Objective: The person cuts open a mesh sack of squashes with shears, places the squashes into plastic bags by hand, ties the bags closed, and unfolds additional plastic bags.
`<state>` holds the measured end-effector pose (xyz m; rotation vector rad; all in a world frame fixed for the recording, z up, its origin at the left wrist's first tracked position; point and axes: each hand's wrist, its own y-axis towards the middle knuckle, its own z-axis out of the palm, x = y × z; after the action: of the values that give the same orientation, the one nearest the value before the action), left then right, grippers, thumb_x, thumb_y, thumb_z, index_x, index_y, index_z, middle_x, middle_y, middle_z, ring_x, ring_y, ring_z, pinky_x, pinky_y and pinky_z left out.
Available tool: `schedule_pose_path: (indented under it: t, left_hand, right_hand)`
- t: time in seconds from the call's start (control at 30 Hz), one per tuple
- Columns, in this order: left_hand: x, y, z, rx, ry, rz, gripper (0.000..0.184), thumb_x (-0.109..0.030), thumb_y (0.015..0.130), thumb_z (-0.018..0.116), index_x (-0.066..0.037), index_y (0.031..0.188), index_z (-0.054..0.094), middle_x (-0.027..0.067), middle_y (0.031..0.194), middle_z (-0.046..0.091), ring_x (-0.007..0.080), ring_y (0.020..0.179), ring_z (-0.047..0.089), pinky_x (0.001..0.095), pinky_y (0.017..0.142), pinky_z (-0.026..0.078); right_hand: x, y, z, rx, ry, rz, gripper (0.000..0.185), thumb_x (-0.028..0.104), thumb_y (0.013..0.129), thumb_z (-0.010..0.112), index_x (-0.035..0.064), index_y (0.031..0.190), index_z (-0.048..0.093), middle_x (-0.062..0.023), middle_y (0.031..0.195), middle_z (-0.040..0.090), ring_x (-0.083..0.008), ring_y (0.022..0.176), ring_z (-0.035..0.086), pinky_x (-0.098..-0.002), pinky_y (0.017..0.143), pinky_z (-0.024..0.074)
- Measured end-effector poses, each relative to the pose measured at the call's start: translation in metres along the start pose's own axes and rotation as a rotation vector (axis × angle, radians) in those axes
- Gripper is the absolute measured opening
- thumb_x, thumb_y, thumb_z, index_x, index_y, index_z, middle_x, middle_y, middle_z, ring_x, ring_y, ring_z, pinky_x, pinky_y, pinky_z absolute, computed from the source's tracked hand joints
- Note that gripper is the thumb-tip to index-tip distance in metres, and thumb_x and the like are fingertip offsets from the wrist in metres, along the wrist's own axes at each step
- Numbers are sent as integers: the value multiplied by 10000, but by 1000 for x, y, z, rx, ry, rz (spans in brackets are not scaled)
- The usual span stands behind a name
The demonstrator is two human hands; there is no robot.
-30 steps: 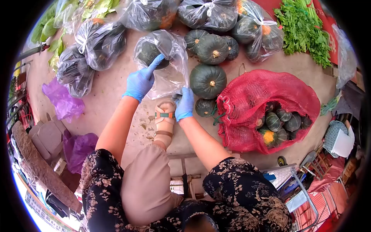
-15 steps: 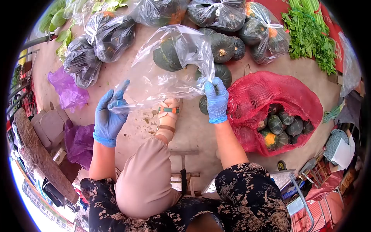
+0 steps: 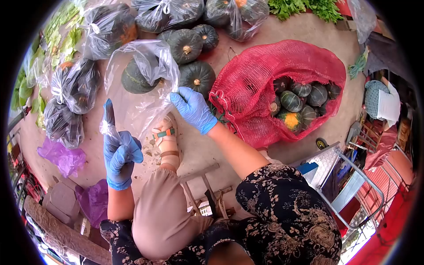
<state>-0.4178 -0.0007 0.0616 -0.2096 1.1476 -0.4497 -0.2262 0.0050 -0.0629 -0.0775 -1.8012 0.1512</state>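
Note:
A clear plastic bag (image 3: pixel 128 108) with a dark green pumpkin (image 3: pixel 136 77) inside spreads out in front of me. My right hand (image 3: pixel 191 108), in a blue glove, pinches the bag's gathered edge at its right side. My left hand (image 3: pixel 119 154), also gloved, points its index finger up; the other fingers are curled, and a twist of plastic lies around that finger. Loose green pumpkins (image 3: pixel 196 76) lie just beyond my right hand. Beside them a red mesh sack (image 3: pixel 247 84) lies with several small pumpkins (image 3: pixel 291 101) showing through its opening.
Bagged pumpkins (image 3: pixel 108 31) lie along the far side and left. Leafy greens (image 3: pixel 324 9) are at the top. Purple plastic bags (image 3: pixel 64 158) lie at the left. A metal-framed cart (image 3: pixel 353 190) stands at the lower right. My sandalled foot (image 3: pixel 167 139) is below the clear bag.
The view has turned to the right. Both hands moved apart from the earlier pose, stretching the bag's opening. My left index finger now points up with plastic around it.

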Motion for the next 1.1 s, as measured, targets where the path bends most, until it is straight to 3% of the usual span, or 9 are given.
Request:
schedule_pose_path:
  t: [0.1, 0.17, 0.33, 0.43, 0.63, 0.77, 0.87, 1.03, 1.1]
  left_hand:
    - [19, 16, 23, 23, 5, -8, 767, -212, 801, 595, -66, 1382, 116, -33, 591, 351, 49, 493, 313, 192, 475, 263]
    - [22, 25, 39, 35, 23, -22, 765, -164, 815, 565, -79, 1395, 72, -48, 610, 310, 39, 521, 261, 183, 483, 235]
    - [54, 27, 54, 65, 590, -29, 696, -233, 795, 609, -38, 1355, 245, 27, 726, 523, 105, 666, 505, 211, 595, 405]
    - [37, 15, 70, 279, 1993, 700, 532, -174, 763, 633, -40, 1239, 437, 128, 889, 578, 254, 756, 546, 363, 785, 410]
    - [10, 14, 137, 228, 1514, 756, 395, -80, 754, 616, -77, 1140, 530, 115, 1111, 568, 280, 1008, 536, 363, 884, 388]
    - [43, 40, 129, 265, 1132, 579, 331, -7, 768, 575, -56, 1095, 567, 111, 1088, 584, 228, 997, 559, 319, 880, 409]
    - [81, 58, 100, 195, 530, 22, 303, -31, 835, 527, -7, 1137, 529, 52, 1076, 579, 112, 969, 523, 266, 874, 407]
    - [163, 67, 51, 248, 686, -410, 358, -176, 845, 556, -12, 1159, 503, 67, 1093, 564, 142, 976, 529, 290, 853, 419]
    - [178, 62, 54, 246, 983, -256, 362, -162, 809, 584, -22, 1135, 513, 97, 1069, 574, 195, 943, 553, 316, 801, 448]
  right_hand:
    - [6, -4, -18, -99, 15, 8, 219, 198, 842, 545, -12, 781, 532, -154, 596, 493, -239, 506, 449, -329, 518, 404]
    - [12, -10, -30, -123, 65, 69, 201, 186, 812, 554, -2, 752, 515, -225, 677, 521, -406, 651, 499, -411, 548, 407]
    - [-3, -42, -47, -276, -18, 34, 149, 160, 772, 560, 15, 749, 537, -209, 713, 556, -381, 667, 538, -433, 585, 433]
    - [-3, -65, -50, -278, 13, 96, 163, 182, 774, 544, 21, 755, 541, -210, 695, 542, -381, 691, 538, -442, 605, 430]
    - [13, -68, -74, -309, -24, -44, 162, 173, 790, 562, 19, 745, 543, -189, 719, 554, -356, 691, 545, -391, 583, 433]
    - [-16, -51, -140, -407, -51, -9, 158, 136, 850, 513, 19, 851, 618, -98, 771, 641, -171, 702, 617, -277, 643, 478]
    - [-62, -45, -193, -616, 42, 150, 165, 143, 831, 536, 3, 835, 625, -121, 730, 634, -160, 629, 589, -284, 622, 473]
    - [-59, -39, -161, -303, 183, 108, 196, 183, 769, 628, 28, 887, 621, -110, 779, 633, -162, 662, 591, -280, 641, 476]
    - [-56, -39, -129, -159, -391, -234, 462, 266, 682, 681, 75, 1082, 550, -105, 984, 581, -257, 907, 559, -357, 753, 452]
